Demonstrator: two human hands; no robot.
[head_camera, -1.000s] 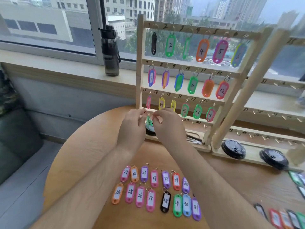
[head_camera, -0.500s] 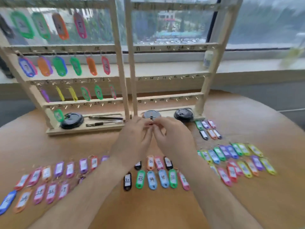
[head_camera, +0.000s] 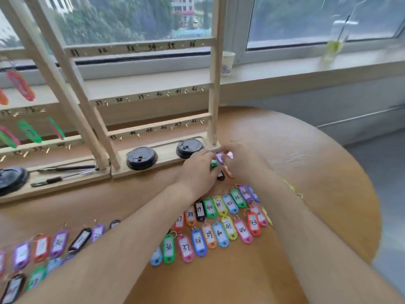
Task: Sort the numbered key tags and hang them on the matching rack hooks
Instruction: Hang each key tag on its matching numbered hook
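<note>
Tags (head_camera: pixel 221 175) lay piled by the rack (head_camera: pixel 213 119), near the far edge of the worktop (head_camera: pixel 306 163), between both grips. The right grip (head_camera: pixel 241 161) pinched a purple tag (head_camera: pixel 220 157); the left grip (head_camera: pixel 197 170) was too blurry to tell.

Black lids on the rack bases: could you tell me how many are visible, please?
3. One lid at the left edge, partly cut off; two in the right rack's base, side by side. Others may lie off frame.
</note>
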